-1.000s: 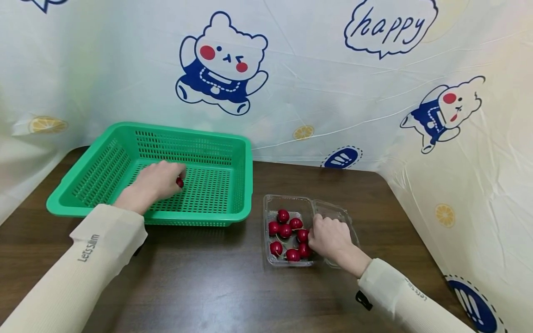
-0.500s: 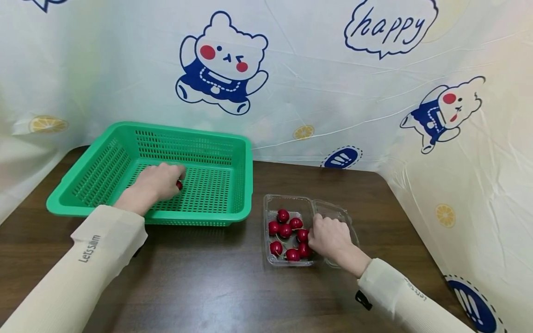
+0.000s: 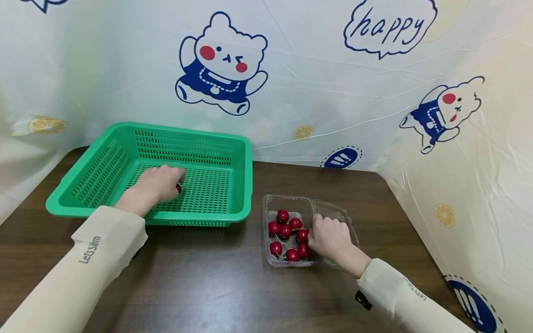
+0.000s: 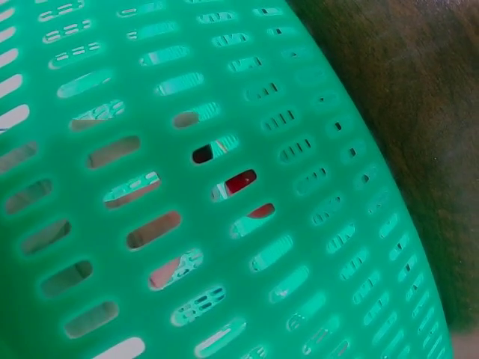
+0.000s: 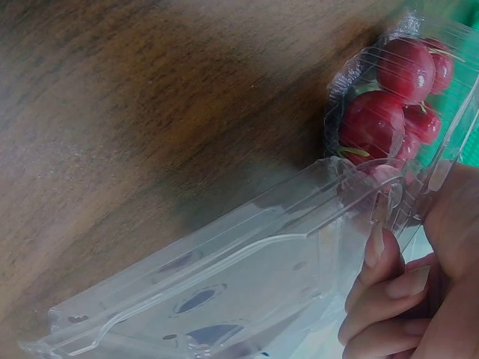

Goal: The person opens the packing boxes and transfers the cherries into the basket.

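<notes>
My left hand reaches down into the green slotted basket and holds a red cherry, mostly hidden by the fingers. In the left wrist view the basket wall fills most of the picture; bits of hand and red cherry show through its slots. To the right, my right hand grips the edge of a clear plastic box where its folded-back lid joins. Several cherries with stems lie in the box. The right wrist view shows curled fingers at that edge.
Both containers stand on a dark wooden table. Behind them and along the right side hangs a pale printed sheet with bears and lettering. A stretch of table separates basket and box.
My left hand has sunk slightly, and the cherry has come down with it inside the basket. The right hand and the clear box have stayed in place.
</notes>
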`<action>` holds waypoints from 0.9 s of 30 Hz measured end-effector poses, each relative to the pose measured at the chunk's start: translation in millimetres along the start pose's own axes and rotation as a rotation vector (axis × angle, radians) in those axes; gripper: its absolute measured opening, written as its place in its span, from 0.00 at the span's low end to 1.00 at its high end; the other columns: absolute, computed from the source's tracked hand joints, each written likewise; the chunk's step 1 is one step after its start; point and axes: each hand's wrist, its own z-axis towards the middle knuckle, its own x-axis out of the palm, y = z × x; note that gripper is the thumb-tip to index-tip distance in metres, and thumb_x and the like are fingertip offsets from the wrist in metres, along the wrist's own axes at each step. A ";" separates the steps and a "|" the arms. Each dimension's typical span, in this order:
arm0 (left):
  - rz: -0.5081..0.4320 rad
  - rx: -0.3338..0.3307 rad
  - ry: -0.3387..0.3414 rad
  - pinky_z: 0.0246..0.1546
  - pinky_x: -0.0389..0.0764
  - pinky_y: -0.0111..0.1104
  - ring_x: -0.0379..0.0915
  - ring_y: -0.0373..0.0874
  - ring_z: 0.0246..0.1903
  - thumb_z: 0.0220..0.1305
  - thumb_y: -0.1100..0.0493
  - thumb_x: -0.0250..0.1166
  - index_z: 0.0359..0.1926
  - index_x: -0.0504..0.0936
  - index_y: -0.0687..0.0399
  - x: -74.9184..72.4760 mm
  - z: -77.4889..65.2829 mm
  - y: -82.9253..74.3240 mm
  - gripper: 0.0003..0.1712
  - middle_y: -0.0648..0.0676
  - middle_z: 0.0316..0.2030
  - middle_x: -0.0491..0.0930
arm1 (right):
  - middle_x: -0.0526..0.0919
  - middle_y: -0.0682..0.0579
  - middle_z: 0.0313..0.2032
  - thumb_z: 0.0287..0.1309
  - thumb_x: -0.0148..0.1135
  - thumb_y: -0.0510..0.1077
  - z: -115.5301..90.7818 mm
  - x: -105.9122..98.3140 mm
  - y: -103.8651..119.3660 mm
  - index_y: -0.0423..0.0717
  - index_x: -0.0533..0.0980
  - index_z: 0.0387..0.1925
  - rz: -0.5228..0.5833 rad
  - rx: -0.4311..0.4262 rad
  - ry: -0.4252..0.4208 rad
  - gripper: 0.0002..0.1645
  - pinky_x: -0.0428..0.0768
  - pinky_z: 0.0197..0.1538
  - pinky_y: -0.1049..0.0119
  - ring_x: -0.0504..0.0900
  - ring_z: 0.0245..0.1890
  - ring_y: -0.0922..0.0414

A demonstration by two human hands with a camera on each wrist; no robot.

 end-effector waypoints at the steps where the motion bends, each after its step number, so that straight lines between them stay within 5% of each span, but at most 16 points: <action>1: 0.001 0.000 0.006 0.23 0.66 0.37 0.66 0.48 0.20 0.57 0.74 0.54 0.42 0.77 0.65 0.0 0.0 -0.3 0.13 0.60 0.26 0.78 | 0.76 0.45 0.14 0.52 0.54 0.44 -0.1 0.0 0.1 0.42 0.70 0.19 0.000 -0.001 -0.006 0.12 0.71 0.11 0.56 0.74 0.11 0.49; 9: -0.012 -0.042 0.069 0.24 0.69 0.38 0.68 0.50 0.22 0.56 0.73 0.57 0.51 0.76 0.67 -0.7 2.1 -1.4 0.19 0.70 0.42 0.80 | 0.78 0.43 0.15 0.51 0.54 0.43 -0.1 0.4 -0.2 0.42 0.69 0.18 -0.001 -0.009 -0.024 0.11 0.70 0.12 0.55 0.75 0.12 0.47; 21: -0.073 -0.034 0.031 0.23 0.69 0.37 0.70 0.51 0.24 0.54 0.71 0.59 0.52 0.76 0.69 -6.1 1.6 -0.4 0.21 0.70 0.40 0.81 | 0.76 0.44 0.14 0.52 0.54 0.43 0.3 -0.2 -0.4 0.42 0.69 0.18 -0.003 -0.009 -0.018 0.11 0.70 0.11 0.56 0.74 0.12 0.48; 27: -0.101 -0.044 0.011 0.30 0.77 0.46 0.76 0.55 0.30 0.55 0.65 0.66 0.52 0.75 0.70 -13.6 0.7 -1.8 0.23 0.73 0.43 0.80 | 0.77 0.44 0.15 0.51 0.54 0.43 -0.1 0.2 0.0 0.42 0.69 0.19 -0.002 -0.007 -0.017 0.11 0.71 0.12 0.55 0.74 0.12 0.48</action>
